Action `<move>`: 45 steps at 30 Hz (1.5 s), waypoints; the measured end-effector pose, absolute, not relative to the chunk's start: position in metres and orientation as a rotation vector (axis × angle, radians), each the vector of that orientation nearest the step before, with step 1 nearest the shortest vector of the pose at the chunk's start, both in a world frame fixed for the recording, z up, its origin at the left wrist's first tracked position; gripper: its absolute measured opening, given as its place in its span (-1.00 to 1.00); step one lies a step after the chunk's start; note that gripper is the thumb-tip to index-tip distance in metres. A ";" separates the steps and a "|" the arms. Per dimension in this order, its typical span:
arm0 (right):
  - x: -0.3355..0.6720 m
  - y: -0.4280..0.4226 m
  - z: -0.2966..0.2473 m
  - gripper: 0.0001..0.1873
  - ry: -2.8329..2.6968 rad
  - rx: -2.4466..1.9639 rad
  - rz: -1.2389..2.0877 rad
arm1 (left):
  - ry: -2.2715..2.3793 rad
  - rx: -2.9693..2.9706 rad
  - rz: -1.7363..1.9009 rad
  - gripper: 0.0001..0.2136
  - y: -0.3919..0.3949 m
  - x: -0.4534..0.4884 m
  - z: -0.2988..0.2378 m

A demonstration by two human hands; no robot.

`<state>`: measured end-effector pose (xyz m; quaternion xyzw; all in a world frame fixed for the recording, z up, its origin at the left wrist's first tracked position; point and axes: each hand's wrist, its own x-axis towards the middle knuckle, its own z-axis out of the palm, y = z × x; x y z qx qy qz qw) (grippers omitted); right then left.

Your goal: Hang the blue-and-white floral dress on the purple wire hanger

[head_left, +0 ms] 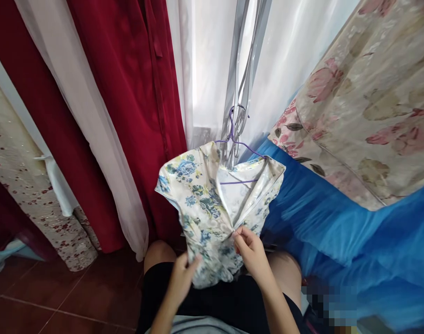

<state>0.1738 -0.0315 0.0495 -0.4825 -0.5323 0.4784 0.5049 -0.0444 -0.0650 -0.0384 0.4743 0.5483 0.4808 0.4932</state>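
A cream garment with blue and green flowers (201,204) hangs on a purple hanger (247,146), a top or dress with cap sleeves. Its V-shaped opening is spread at the top and shows the pale lining. My right hand (248,248) is closed in a pinch where the two edges of the opening meet. Whether a zip pull or a fastener is between its fingertips, I cannot tell. At the lower left side, my left hand (184,273) grips the cloth, thumb in front and fingers hidden behind. The hem bunches over my lap.
Red drapes (128,93) hang at the left, beside a flower-dotted cream cloth (52,208). A grey metal stand (245,60) rises behind the hanger. At the right hang a rose-print cloth (382,116) and blue tulle (330,218). The floor is red tile (76,297).
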 end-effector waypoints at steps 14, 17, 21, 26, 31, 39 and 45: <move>0.172 -0.045 0.071 -0.61 -1.078 -1.045 1.411 | 1.269 1.853 1.269 -0.89 -0.027 0.045 0.032; 0.193 -0.017 0.102 -0.65 -0.992 -0.981 1.438 | 1.283 1.996 1.197 -0.87 -0.025 0.052 0.037; 0.209 0.037 0.172 -0.70 -0.985 -0.886 1.356 | 1.335 2.116 1.008 -0.84 -0.030 0.063 0.041; 0.198 0.074 0.229 -0.74 -0.988 -0.736 1.315 | 1.352 2.166 0.888 -0.84 -0.025 0.068 0.034; 0.187 0.063 0.209 -0.80 -1.022 -0.735 1.235 | 1.063 1.946 0.825 -0.95 0.008 0.027 0.066; 0.176 0.043 0.207 -0.75 -1.231 -0.757 1.053 | 0.875 2.326 1.542 -0.73 0.065 0.015 0.201; 0.175 0.073 0.190 -0.73 -1.326 -0.898 0.812 | 0.983 2.608 1.631 -0.85 0.078 0.019 0.221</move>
